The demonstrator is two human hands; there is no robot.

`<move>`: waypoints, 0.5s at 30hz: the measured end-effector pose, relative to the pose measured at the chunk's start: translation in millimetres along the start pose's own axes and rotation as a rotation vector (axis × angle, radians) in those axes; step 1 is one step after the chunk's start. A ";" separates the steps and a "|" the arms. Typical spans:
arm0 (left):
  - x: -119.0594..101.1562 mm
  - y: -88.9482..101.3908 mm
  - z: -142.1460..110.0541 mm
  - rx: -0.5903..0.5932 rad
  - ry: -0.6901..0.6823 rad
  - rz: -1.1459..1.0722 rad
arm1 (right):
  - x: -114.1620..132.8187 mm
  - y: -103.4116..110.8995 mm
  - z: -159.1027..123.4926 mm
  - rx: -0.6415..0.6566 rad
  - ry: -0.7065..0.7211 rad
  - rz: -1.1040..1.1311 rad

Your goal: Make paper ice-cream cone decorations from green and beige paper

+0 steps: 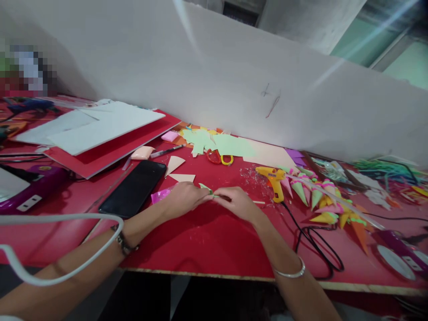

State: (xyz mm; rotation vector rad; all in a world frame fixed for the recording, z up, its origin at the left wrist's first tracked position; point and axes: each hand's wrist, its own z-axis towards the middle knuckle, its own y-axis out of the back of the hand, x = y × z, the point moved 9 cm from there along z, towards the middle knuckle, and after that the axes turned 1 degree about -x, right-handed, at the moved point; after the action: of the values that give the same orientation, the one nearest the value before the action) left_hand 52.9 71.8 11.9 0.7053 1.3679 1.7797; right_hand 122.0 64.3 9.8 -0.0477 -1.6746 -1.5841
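Observation:
My left hand (189, 197) and my right hand (236, 203) meet over the red table (214, 245). Both are closed, with fingertips pinching a small piece of light green paper (206, 189) between them. Most of that piece is hidden by the fingers, so its full shape does not show. Beside my left hand lies a shiny pink wrapper (161, 195). Two cream paper pieces (175, 165) rest just beyond it. To the right of my right hand are a thin white stick (258, 202) and a yellow glue gun (274, 182) lying on its side.
A black phone (135, 187) lies at left, near white boards (110, 122). Scissors (227, 159) and green paper sheets (229, 145) sit at the back. Several small paper cones (317, 194) and a black cord (312, 229) lie right. A white cable (67, 218) loops over my left forearm.

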 end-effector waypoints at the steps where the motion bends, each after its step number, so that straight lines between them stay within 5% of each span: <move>1: 3.7 -1.7 -0.3 0.029 0.041 -0.106 | 2.5 2.5 0.5 -0.030 0.017 -0.081; 6: 4.9 -2.6 -1.6 0.082 0.073 -0.350 | 3.1 0.5 0.5 -0.017 0.004 -0.267; 15: -11.4 -3.5 -3.9 -0.027 -0.204 0.081 | 1.9 -5.5 -2.1 0.075 -0.009 -0.028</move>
State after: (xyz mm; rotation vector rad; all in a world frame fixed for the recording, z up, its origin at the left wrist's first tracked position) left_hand 57.0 60.6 7.8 0.9119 1.1923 1.7324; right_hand 118.9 60.4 6.1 0.0071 -1.7466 -1.5427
